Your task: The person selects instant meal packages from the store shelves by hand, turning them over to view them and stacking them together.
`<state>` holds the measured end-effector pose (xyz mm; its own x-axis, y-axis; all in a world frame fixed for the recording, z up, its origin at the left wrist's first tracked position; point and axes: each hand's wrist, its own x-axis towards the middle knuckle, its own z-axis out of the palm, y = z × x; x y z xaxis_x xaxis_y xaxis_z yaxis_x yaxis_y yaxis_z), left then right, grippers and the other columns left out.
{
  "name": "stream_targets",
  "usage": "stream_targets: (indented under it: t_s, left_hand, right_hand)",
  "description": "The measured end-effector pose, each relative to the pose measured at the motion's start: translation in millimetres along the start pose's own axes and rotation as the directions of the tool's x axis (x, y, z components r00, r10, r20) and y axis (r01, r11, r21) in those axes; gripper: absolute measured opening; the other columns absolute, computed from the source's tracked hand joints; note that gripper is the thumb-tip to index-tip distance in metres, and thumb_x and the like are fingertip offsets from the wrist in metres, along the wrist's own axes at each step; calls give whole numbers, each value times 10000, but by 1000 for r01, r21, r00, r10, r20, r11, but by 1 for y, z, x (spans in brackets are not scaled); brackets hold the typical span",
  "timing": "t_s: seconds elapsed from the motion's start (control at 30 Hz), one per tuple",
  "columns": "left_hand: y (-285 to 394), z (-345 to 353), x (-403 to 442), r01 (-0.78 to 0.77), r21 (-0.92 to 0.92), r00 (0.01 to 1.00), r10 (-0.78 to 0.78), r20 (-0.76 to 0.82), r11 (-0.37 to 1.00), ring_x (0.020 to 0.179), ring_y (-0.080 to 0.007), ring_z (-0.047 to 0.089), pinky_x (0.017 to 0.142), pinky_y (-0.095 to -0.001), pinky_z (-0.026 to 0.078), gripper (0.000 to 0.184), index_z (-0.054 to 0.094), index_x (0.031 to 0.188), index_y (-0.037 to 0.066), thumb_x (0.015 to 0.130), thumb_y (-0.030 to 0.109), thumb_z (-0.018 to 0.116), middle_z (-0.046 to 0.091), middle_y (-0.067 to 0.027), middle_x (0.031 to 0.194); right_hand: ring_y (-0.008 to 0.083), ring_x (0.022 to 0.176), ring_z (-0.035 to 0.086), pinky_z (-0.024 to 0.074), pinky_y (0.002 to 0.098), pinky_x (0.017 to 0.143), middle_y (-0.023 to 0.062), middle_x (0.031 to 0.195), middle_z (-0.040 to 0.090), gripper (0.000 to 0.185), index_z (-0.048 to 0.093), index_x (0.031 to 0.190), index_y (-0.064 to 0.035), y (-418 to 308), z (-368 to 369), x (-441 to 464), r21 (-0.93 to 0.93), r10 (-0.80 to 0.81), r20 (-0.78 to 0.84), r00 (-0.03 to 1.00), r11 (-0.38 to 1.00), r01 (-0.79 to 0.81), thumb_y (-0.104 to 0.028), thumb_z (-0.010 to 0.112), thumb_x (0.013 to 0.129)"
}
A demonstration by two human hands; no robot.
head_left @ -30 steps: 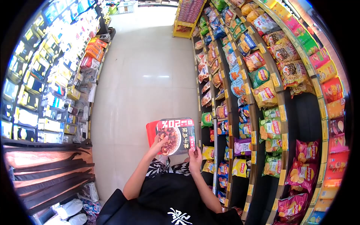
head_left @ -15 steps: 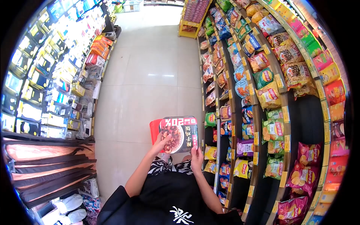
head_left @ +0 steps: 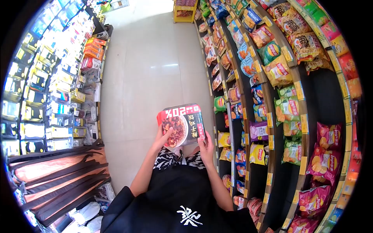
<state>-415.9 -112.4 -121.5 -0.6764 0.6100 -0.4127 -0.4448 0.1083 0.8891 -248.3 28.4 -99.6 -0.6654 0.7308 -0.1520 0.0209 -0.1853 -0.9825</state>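
A boxed ready meal (head_left: 191, 125), black and red with a picture of a rice bowl and "20%" on it, is held in front of my body. My left hand (head_left: 161, 138) grips its left side, with the thumb lying over the food picture. At the lower right corner, my right hand (head_left: 206, 146) pinches the edge, its thumb on the front. The fingers behind the box are hidden. The printed face is turned up towards me.
On the right, long shelves carry bagged snacks, among them yellow chip bags (head_left: 278, 72) and dark pink ones (head_left: 325, 165). Packaged goods hang on a bright rack (head_left: 37, 99) to the left. A tiled aisle floor (head_left: 149, 83) runs ahead to a yellow display stand (head_left: 184, 11).
The box has shifted slightly up in view and tilted counterclockwise, and the red part showing behind its left side has narrowed. Both hands keep hold. The shelves have shifted in view.
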Motion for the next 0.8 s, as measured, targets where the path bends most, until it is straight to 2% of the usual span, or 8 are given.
stream_targets:
  t_s: [0.07,0.17,0.2,0.3,0.43,0.57,0.7,0.8]
  left_hand:
    - [0,-4,-2,11,13,1000,-11,-8,1000,1193,-216,416,1005,-335,336,678,270,1340,-35,872,331,598,419,-167,1286]
    - [2,-6,-3,-4,-5,1000,4,-4,1000,1219,-235,394,1018,-342,326,702,236,1361,-36,880,338,585,394,-185,1307]
    - [6,-4,-3,-23,1,1000,23,-17,1000,1219,-236,394,1016,-342,328,702,233,1362,-36,881,337,584,396,-188,1305]
    - [11,0,-9,-50,20,998,51,-40,999,1229,-236,381,1019,-343,321,706,224,1371,-29,887,352,569,388,-189,1315]
    - [9,3,-12,-67,42,997,69,-44,997,1258,-234,350,1029,-343,298,709,225,1379,-20,893,383,548,360,-185,1355]
    - [4,2,-13,-102,-24,992,100,-81,994,1260,-252,355,1027,-391,327,689,236,1373,-1,878,316,595,349,-181,1347]
    - [1,1,-10,-148,143,963,176,-206,979,1317,-276,267,1058,-442,267,665,262,1365,27,873,322,599,319,-162,1377]
    - [8,6,-18,-252,224,905,311,-290,941,1334,-279,230,1073,-468,223,627,300,1338,25,865,301,606,300,-143,1391]
  right_hand:
    - [150,1072,510,425,277,899,105,1221,500,500,364,1312,32,4,-1,0,-20,0,-2,1000,1000,0,-139,577,894]
    - [157,1084,509,420,279,906,116,1229,496,486,371,1303,36,6,-5,0,79,105,-17,994,991,-104,-147,571,899]
    - [169,1081,511,455,270,856,128,1231,495,479,372,1302,31,3,-5,2,59,75,-11,997,996,-74,-160,562,906]
    - [177,1099,499,452,277,868,133,1232,494,472,375,1302,29,-3,-5,4,-43,-19,-30,999,999,18,-157,557,908]
    - [187,1130,484,410,301,944,132,1250,476,471,392,1282,48,-4,-10,4,18,56,-28,998,998,-56,-152,576,898]
    - [193,1138,483,409,308,947,129,1239,492,458,403,1276,44,-8,-12,3,-36,3,-17,1000,999,-4,-144,577,896]
    - [177,1142,483,411,302,938,117,1212,520,433,422,1270,35,-5,-15,-1,-29,4,-37,999,1000,-5,-150,561,904]
    - [163,1140,486,414,291,926,113,1206,533,422,434,1268,28,-1,-19,-7,-20,32,-59,998,999,-33,-162,553,910]
